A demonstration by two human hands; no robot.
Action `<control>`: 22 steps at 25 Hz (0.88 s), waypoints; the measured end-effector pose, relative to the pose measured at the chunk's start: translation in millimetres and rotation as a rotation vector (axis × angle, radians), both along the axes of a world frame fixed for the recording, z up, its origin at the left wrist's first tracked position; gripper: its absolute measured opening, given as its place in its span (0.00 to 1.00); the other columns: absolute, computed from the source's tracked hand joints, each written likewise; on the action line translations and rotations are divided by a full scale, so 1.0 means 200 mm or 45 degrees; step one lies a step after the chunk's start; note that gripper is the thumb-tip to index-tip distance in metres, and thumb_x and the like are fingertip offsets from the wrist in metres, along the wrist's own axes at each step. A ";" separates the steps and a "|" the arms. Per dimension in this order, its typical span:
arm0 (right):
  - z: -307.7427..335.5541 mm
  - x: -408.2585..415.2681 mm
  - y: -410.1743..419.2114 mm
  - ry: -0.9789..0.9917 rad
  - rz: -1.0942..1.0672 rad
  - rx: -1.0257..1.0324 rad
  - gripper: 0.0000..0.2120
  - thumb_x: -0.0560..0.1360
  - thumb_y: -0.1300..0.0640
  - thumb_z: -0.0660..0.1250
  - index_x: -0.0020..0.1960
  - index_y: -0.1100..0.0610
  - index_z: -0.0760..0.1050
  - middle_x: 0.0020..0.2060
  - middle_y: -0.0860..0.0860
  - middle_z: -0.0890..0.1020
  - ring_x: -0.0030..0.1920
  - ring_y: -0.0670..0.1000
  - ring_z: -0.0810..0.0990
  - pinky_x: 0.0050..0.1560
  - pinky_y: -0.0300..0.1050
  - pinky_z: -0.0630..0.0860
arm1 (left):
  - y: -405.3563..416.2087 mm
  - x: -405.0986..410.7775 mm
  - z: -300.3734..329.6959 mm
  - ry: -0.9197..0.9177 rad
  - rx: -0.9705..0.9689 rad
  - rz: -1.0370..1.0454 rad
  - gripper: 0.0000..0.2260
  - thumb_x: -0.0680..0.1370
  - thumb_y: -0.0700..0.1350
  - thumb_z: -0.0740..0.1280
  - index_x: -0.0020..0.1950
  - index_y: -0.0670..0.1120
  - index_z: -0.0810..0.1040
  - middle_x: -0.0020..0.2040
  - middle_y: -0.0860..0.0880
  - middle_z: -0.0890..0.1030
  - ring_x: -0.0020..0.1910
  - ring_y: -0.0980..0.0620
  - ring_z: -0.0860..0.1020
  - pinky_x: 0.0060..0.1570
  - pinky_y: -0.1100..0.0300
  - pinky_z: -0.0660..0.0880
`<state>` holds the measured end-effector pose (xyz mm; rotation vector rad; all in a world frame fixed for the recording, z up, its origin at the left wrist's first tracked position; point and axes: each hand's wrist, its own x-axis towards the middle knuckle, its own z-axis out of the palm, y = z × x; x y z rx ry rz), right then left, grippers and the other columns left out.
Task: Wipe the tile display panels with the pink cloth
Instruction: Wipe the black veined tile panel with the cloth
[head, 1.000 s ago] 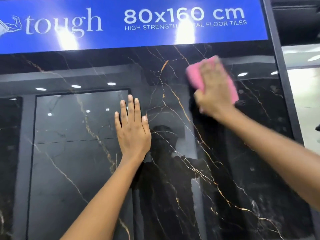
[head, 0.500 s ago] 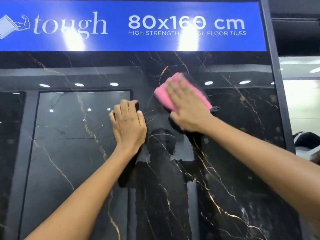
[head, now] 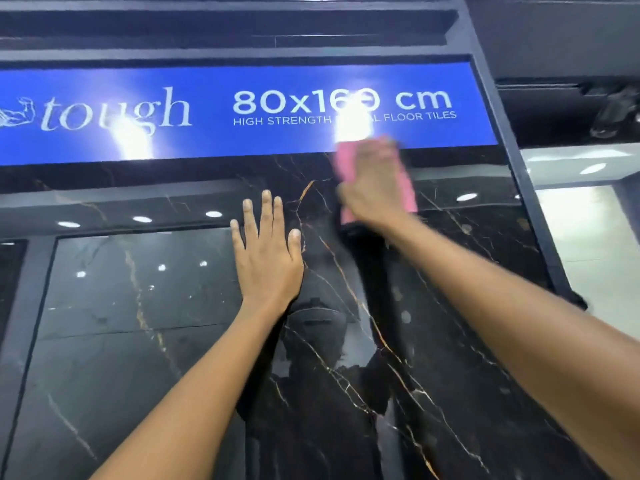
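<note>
A glossy black marble tile panel (head: 450, 341) with gold and white veins fills the view. High on it, just under the blue sign, my right hand (head: 375, 188) presses the pink cloth (head: 346, 161) flat against the tile; the hand and cloth are blurred. The cloth shows above, left of and right of the hand. My left hand (head: 266, 258) lies flat on the panel with straight fingers, left of and below the cloth.
A blue sign (head: 242, 112) reading "tough 80x160 cm" runs across the top. A dark frame post (head: 512, 168) borders the panel on the right, with a bright room beyond it. The tile mirrors ceiling lights and a person's outline.
My right hand has swept the cloth from the middle of the panel up and right to just below the sign. The left fingers, curled half a second ago, are straight again. The view tilted up.
</note>
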<state>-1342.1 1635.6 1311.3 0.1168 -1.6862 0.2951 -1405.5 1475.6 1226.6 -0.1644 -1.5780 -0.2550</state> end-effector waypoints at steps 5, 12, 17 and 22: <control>0.05 -0.04 0.21 -0.055 0.275 0.345 0.34 0.71 0.49 0.62 0.76 0.56 0.61 0.76 0.53 0.61 0.75 0.54 0.59 0.72 0.39 0.52 | 0.01 0.00 -0.01 0.054 -0.003 -0.023 0.31 0.79 0.56 0.40 0.80 0.46 0.54 0.80 0.51 0.51 0.79 0.46 0.47 0.76 0.47 0.41; -0.02 -0.01 0.20 0.105 0.107 -0.309 0.26 0.71 0.59 0.63 0.69 0.59 0.69 0.68 0.60 0.69 0.70 0.59 0.67 0.66 0.49 0.65 | 0.02 -0.01 -0.01 0.038 0.039 -0.027 0.28 0.81 0.53 0.45 0.80 0.47 0.52 0.80 0.51 0.50 0.79 0.47 0.46 0.76 0.48 0.42; 0.03 -0.07 0.17 -0.100 0.303 0.483 0.35 0.70 0.52 0.62 0.77 0.52 0.60 0.77 0.50 0.59 0.77 0.51 0.55 0.74 0.42 0.49 | 0.02 0.00 -0.02 0.037 0.026 -0.031 0.28 0.80 0.54 0.45 0.80 0.46 0.55 0.80 0.51 0.52 0.79 0.47 0.48 0.76 0.48 0.43; -0.07 -0.09 0.47 0.098 0.044 -0.368 0.33 0.73 0.57 0.61 0.77 0.57 0.58 0.76 0.56 0.59 0.76 0.57 0.55 0.75 0.48 0.51 | 0.05 0.08 0.05 0.077 0.120 -0.027 0.26 0.75 0.47 0.50 0.73 0.44 0.68 0.74 0.45 0.67 0.73 0.43 0.62 0.72 0.48 0.52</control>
